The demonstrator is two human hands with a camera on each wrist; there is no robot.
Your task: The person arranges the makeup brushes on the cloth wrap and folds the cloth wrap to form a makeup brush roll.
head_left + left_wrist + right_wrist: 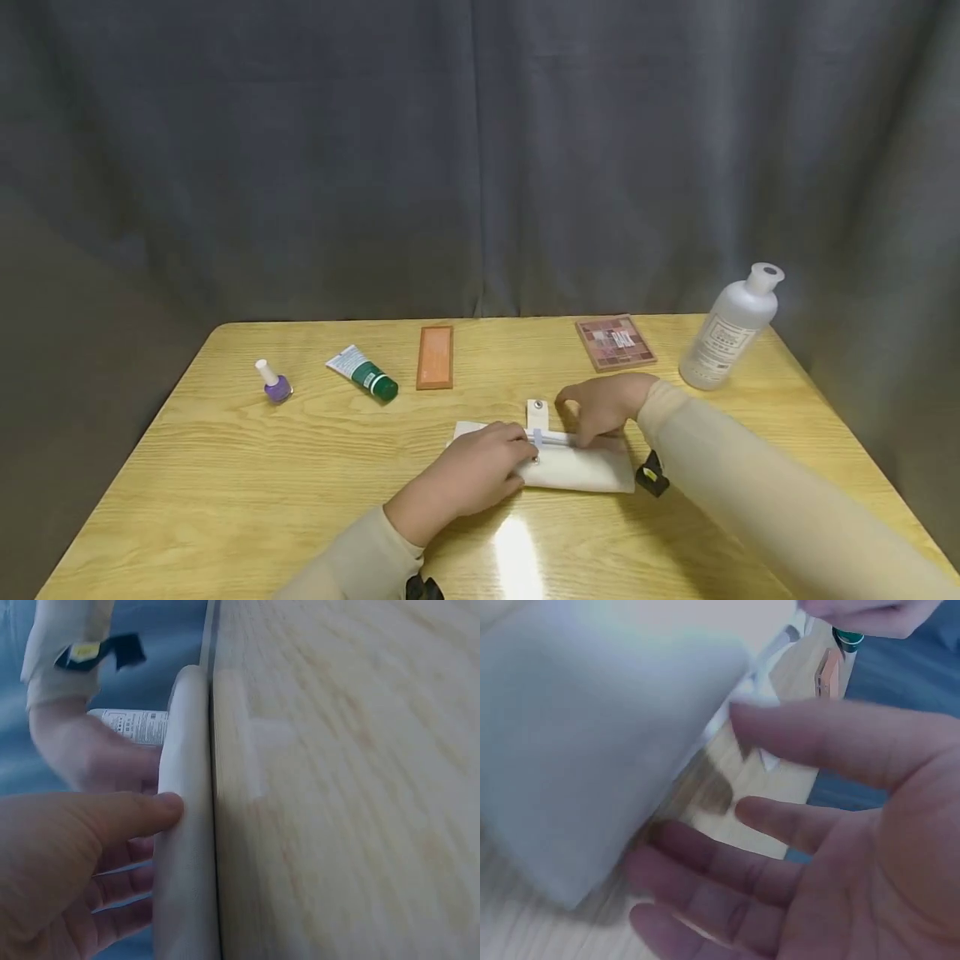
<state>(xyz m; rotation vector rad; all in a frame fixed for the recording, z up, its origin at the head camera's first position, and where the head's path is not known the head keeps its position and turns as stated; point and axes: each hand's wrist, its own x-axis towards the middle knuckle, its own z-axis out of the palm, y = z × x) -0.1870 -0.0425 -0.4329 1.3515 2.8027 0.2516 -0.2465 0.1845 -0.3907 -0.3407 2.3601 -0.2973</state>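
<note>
A white flat pouch (577, 468) lies on the table in front of me, its snap tab (537, 414) sticking out at the far side. My left hand (480, 467) holds the pouch's left part, with the thumb (146, 814) against the near side and the fingers over the top. Over the far right edge reaches my right hand (606, 404). In the right wrist view its fingers (727, 900) are spread and loosely bent, and the thumb (817, 739) overlaps the pouch's edge. Part of the pouch is hidden under the left hand.
Along the back of the wooden table (300, 483) lie a purple nail polish bottle (278, 389), a green and white tube (366, 373), an orange palette (435, 358) and a square makeup palette (617, 342). A clear-white bottle (727, 333) stands at the right, beyond my right forearm.
</note>
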